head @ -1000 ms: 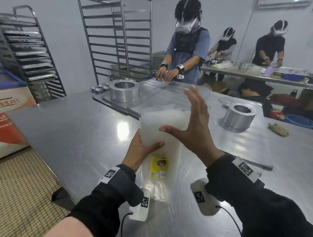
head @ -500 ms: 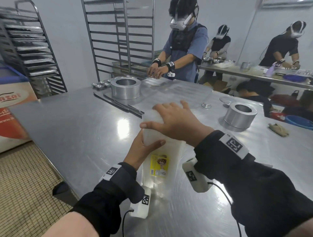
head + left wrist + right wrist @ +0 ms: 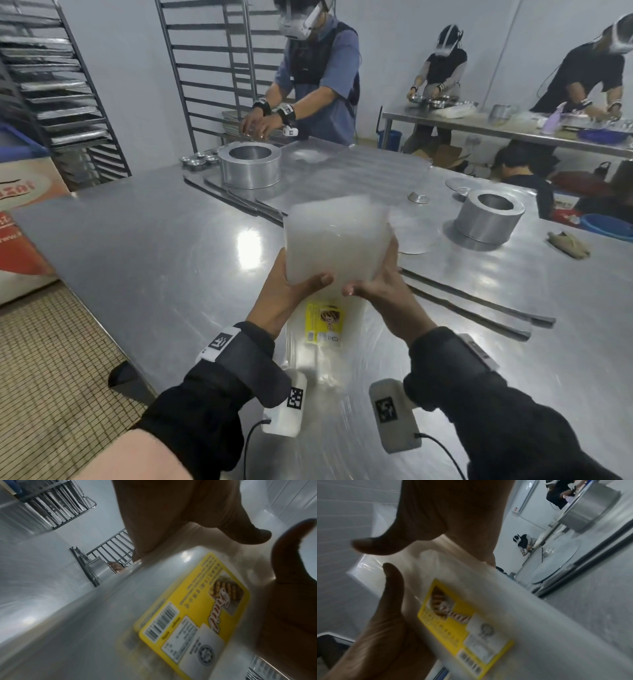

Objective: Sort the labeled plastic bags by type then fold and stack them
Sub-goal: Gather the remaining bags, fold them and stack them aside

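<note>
A thick stack of clear plastic bags [image 3: 337, 240] with a yellow label [image 3: 324, 322] stands up off the steel table [image 3: 154, 246]. My left hand [image 3: 291, 291] grips its left edge, thumb across the front. My right hand [image 3: 380, 287] grips its right edge, thumb on the front too. The stack's lower end hangs down toward the table between my wrists. The left wrist view shows the yellow label [image 3: 193, 609] close up with my left thumb [image 3: 248, 534] above it. In the right wrist view the label [image 3: 464, 626] lies under my right thumb [image 3: 375, 545].
Two metal ring moulds [image 3: 250, 164] [image 3: 488, 217] stand on the table, with long metal strips [image 3: 472, 305] to the right and more bags [image 3: 359, 171] laid flat behind. A person [image 3: 318, 75] works across the table. Tray racks [image 3: 58, 85] stand at left.
My right hand came off the top of the stack and moved down to grip its right edge. The stack's upper part has risen upright between both hands.
</note>
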Demonstrator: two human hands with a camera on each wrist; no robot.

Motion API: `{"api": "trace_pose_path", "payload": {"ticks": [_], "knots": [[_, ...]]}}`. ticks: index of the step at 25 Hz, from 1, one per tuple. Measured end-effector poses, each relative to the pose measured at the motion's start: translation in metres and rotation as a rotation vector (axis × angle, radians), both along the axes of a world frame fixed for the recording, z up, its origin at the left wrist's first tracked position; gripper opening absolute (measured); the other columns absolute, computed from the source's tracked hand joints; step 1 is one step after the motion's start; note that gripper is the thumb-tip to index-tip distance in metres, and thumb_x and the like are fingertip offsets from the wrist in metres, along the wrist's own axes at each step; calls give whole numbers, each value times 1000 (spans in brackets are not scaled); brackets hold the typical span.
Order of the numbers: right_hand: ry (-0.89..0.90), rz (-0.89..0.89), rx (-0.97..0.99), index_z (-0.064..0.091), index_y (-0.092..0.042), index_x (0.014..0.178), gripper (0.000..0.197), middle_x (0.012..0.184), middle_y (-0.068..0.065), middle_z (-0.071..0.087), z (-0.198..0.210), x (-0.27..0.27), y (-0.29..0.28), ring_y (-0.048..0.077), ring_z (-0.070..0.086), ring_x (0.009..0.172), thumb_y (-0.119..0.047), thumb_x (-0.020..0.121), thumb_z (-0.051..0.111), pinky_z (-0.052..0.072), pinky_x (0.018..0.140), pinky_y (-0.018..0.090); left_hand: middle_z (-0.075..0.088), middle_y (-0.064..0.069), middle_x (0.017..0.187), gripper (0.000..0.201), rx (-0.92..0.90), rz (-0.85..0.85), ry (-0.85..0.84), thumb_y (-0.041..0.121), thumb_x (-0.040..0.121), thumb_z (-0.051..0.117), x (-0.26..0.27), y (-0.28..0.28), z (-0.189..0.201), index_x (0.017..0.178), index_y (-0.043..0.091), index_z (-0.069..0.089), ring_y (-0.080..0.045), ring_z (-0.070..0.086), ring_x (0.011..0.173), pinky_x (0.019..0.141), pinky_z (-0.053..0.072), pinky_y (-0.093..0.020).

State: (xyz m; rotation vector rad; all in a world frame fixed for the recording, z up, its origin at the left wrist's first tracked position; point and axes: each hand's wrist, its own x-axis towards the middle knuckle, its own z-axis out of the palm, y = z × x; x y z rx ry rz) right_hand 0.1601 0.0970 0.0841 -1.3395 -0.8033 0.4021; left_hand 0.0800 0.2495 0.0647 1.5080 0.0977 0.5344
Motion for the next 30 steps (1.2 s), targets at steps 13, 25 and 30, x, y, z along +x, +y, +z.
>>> {"api": "trace_pose_path", "payload": {"ticks": [13,25,30], "knots": [[83,-206,165,38,-7,114,76,101,7,60,-1,-13,22,7,65,85,-18,53,81,52,71,20,65,-15,113,80,18,2,-44,37,54,75,-5,-2,-1,122,2,52,-21,64,102,75,53,-23],[105,-297,260,38,-9,105,69,95,7,59,-1,-14,26,8,63,79,-7,52,81,52,69,22,64,-10,114,85,-54,-25,-38,35,53,79,6,-2,-7,125,3,49,-18,63,105,78,53,-25],[-2,-206,129,20,-20,130,105,120,14,48,21,-2,11,13,60,100,2,51,86,53,80,23,64,-16,113,72,-16,-61,-43,21,59,83,7,-3,-3,120,2,51,-27,63,105,83,55,-36]]}}
